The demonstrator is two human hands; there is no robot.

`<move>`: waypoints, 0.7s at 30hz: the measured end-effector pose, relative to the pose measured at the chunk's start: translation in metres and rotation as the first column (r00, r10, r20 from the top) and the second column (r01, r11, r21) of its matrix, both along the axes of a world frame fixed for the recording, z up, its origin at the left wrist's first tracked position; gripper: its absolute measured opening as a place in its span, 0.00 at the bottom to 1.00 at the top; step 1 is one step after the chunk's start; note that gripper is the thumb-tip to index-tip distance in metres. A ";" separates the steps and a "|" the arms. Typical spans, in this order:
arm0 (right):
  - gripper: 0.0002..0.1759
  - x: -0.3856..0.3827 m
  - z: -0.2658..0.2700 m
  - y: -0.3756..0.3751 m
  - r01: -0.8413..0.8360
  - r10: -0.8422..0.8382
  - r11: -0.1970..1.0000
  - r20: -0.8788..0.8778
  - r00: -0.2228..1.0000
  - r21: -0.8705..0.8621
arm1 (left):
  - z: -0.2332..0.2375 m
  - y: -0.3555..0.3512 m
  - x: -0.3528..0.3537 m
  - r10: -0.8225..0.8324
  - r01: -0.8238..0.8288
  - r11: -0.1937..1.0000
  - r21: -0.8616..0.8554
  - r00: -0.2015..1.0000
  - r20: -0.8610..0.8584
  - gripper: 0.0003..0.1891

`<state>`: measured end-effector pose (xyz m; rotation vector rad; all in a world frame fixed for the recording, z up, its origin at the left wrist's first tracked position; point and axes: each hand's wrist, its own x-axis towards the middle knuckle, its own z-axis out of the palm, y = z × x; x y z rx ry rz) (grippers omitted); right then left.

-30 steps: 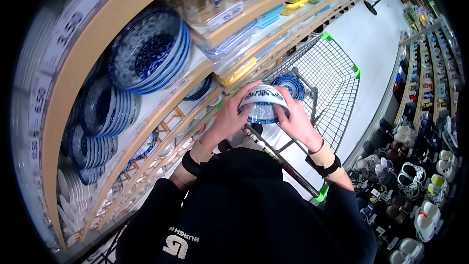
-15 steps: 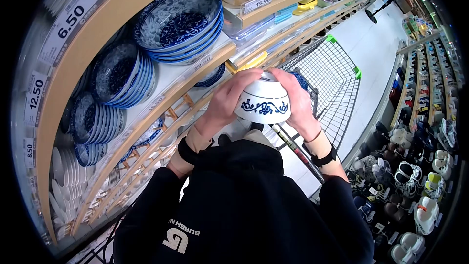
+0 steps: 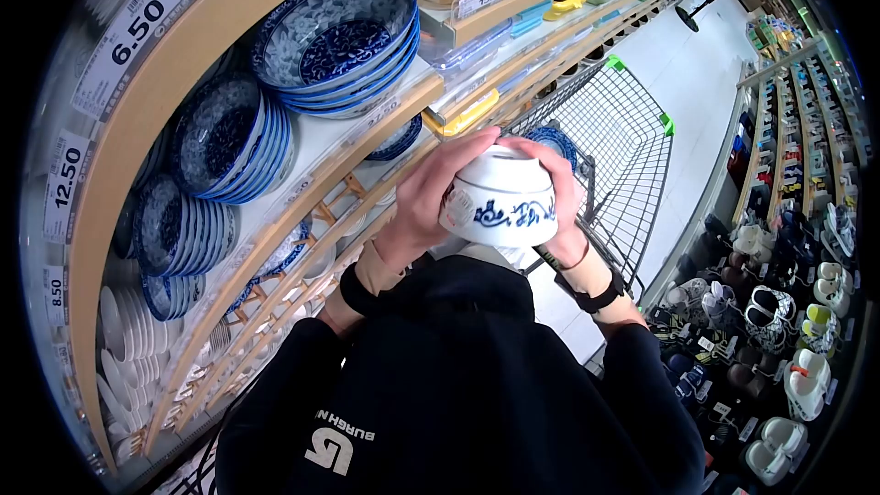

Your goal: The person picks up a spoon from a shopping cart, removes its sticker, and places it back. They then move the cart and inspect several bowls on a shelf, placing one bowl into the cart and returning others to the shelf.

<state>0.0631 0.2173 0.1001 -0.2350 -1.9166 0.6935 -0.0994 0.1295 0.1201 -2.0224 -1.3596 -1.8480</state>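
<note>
A white bowl (image 3: 504,197) with a dark blue scroll pattern is held in front of my chest. Its foot points up and away from me, its rim toward me. My left hand (image 3: 423,188) wraps the bowl's left side, close to a pale sticker with reddish print. On the opposite side, my right hand (image 3: 564,185) curls round the wall, and the fingers of both hands nearly meet by the foot. Just beyond my right hand, blue-patterned dishware (image 3: 555,142) shows at the shopping cart, partly hidden.
Shelves on the left carry stacked large blue-and-white bowls (image 3: 335,41), smaller bowls (image 3: 220,137) and white plates (image 3: 128,321). A wire shopping cart (image 3: 632,137) with green corners stands ahead. Shoes (image 3: 775,449) line a rack on the right. Farther along the aisle is a black stand (image 3: 701,9).
The bowl has turned in my hands, shifting its blue pattern to the right and exposing the sticker on its left. Both hands have moved slightly with it.
</note>
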 end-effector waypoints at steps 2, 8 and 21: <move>0.25 0.004 0.000 -0.009 0.062 -0.036 0.966 0.107 0.994 -0.250 | 0.003 -0.002 -0.002 -0.015 0.018 0.997 -0.081 0.999 0.029 0.27; 0.19 -0.006 0.012 -0.010 0.114 -0.067 0.856 0.110 0.992 -0.504 | 0.018 -0.005 0.006 0.112 -0.036 0.923 -0.384 0.978 0.177 0.21; 0.18 -0.007 0.018 0.013 -0.094 0.436 0.031 -0.071 0.897 -0.995 | 0.018 -0.003 0.007 -0.164 0.308 0.870 -0.385 0.917 0.363 0.50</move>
